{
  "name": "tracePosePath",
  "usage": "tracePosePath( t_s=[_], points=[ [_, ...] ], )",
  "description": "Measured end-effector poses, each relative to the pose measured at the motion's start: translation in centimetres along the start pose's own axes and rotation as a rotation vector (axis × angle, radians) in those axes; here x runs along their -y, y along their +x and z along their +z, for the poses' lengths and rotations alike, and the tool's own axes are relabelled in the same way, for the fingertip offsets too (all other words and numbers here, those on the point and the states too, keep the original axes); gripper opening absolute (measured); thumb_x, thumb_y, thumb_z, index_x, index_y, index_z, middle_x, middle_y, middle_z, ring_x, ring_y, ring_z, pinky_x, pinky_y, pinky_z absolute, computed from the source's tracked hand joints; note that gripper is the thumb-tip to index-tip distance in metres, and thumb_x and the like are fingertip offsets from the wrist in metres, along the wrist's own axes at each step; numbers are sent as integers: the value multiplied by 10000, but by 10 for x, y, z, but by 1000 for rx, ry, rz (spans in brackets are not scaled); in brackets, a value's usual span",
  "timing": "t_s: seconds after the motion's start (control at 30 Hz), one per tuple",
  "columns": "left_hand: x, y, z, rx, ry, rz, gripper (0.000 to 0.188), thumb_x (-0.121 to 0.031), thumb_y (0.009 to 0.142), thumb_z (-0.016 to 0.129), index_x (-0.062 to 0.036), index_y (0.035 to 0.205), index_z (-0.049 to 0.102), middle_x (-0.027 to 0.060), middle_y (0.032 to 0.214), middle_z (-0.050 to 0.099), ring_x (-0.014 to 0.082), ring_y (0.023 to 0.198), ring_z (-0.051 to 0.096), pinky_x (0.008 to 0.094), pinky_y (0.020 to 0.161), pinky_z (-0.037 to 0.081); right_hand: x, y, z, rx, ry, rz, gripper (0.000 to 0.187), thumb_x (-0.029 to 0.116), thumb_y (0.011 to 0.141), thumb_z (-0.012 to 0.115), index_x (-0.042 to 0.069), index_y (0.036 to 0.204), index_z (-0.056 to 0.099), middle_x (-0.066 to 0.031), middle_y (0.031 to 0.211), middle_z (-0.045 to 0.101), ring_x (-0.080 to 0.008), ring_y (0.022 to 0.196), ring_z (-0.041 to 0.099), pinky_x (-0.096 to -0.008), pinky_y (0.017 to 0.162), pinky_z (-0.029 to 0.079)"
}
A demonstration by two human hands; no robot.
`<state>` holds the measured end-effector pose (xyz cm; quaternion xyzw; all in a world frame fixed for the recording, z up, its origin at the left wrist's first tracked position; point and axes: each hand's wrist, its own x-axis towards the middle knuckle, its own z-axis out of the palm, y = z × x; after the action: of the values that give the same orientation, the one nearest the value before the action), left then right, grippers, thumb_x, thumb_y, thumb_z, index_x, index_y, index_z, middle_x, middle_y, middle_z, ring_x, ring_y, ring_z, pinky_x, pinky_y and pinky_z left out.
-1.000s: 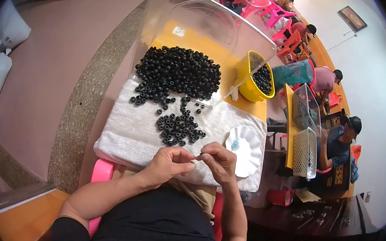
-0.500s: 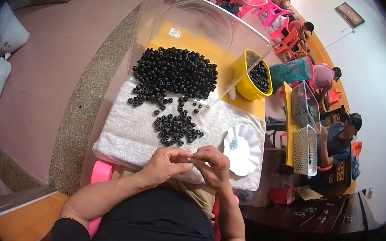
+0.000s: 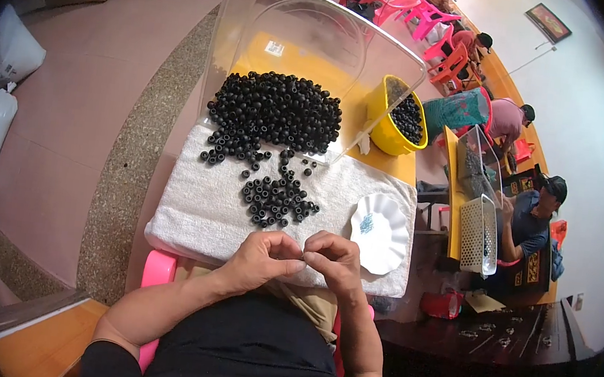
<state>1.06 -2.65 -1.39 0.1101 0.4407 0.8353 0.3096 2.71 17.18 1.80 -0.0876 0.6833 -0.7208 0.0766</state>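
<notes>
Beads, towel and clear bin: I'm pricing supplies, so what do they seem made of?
Beads: perhaps plastic or rubber, matte black with soft highlights. Towel: probably cotton terry, soft-looking, given its fuzzy nap. Bin: likely hard plastic, smooth and see-through.

beads blocking ahead, plate right, bare towel left

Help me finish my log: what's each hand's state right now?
Left hand: fingers curled; whether closed on something small cannot be told.
Right hand: fingers curled, tips close to the left's; any hold cannot be told.
</notes>
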Motion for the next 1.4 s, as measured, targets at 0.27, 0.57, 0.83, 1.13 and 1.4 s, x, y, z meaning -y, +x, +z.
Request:
tracePosePath(
  t_s=[0.27,0.57,0.83,1.13,1.4],
  points=[
    [4,0,0,30,-3,-5,156,-59,842,736,-13,944,627,28,879,664,84,784,622,225,714,517,6,-3,-10,53,106,255,145,19,813,737,-26,911,639,-85,935,642,-152,861,608,-281,774,496],
    [-3,-1,2,34,48,-7,155,-51,842,736,-18,937,618,22,856,657,81,780,622,226,705,517,17,-1,-12,126,92,339,149,53,844,731,-7,951,646,-27,897,656,-101,824,616,-232,743,496],
    [1,0,-2,39,112,-17,159,-52,836,743,-21,910,607,24,837,654,77,759,617,223,688,512,17,-1,-13,161,-15,327,110,70,852,727,4,911,663,-16,888,660,-86,811,608,-230,735,491],
    [3,1,-1,-19,-24,-3,160,-35,824,745,-28,874,594,20,815,652,69,737,608,215,662,505,15,-9,-5,141,-388,-22,113,49,881,671,-7,976,647,-82,895,651,-168,839,622,-283,742,485],
    [7,2,-2,-53,-48,-28,155,-19,822,739,-27,877,594,38,821,658,87,728,623,225,667,524,6,-13,2,72,-466,-190,144,-17,864,647,11,1005,644,-117,922,644,-235,844,631,-311,739,493]
  ],
)
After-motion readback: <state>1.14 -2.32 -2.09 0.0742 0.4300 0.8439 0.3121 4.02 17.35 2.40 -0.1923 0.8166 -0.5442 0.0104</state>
